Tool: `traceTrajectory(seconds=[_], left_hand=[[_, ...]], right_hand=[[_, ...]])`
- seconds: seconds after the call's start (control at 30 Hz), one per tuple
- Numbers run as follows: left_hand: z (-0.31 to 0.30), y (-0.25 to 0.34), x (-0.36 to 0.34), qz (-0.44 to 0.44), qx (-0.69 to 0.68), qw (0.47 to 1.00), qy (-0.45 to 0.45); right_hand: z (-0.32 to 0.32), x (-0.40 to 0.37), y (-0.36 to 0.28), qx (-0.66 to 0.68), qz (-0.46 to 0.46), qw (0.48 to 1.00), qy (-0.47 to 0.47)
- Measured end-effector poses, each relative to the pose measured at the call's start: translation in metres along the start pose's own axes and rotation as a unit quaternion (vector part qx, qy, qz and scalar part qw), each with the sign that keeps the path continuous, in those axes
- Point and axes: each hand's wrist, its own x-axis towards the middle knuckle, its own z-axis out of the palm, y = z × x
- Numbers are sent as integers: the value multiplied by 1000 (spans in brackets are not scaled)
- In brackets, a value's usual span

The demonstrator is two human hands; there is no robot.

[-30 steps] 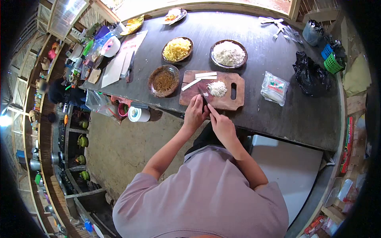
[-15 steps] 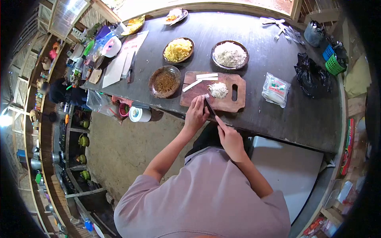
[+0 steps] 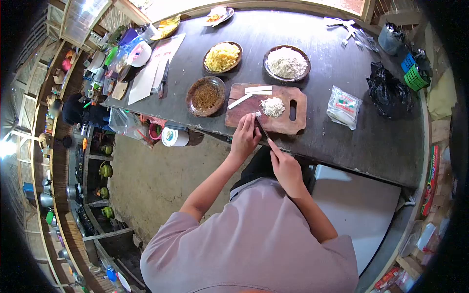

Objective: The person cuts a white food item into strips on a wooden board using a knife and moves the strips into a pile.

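Observation:
On the wooden cutting board (image 3: pixel 288 128) my right hand (image 3: pixel 287 171) grips a knife (image 3: pixel 262 129) by its handle, blade slanting up and left. My left hand (image 3: pixel 245 139) is closed at the board's near edge, its fingertips pressed on a small white piece (image 3: pixel 257 114) beside the blade. The rest of that piece is hidden by the fingers. Just beyond the blade lies a pile of thin white shreds (image 3: pixel 272 107). Several white strips (image 3: pixel 240 101) rest toward the board's far left.
Around the board stand a bowl of brown seasoning (image 3: pixel 205 96), a bowl of yellow pieces (image 3: pixel 223 57) and a bowl of white flour-like food (image 3: pixel 287 63). A printed plastic packet (image 3: pixel 344 108) and black bag (image 3: pixel 388 93) lie right. Another knife (image 3: pixel 163 80) lies left.
The whole view has shifted slightly, so the table's things appear a little farther right. Both hands stay at the board, with the knife still against the white piece.

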Motion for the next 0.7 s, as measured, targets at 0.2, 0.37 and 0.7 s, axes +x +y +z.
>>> traceTrajectory(seconds=[0.2,0.37,0.7], left_hand=[[4,-3,-4,5,5,1000,-2],[1,0,-2,-1,-9,1000,16],[4,-1,-3,-14,-26,999,18]], right_hand=[[9,27,-7,-13,3,1000,-1],[-2,-8,-3,-2,-11,1000,12],[-3,-5,-4,-2,-12,1000,1]])
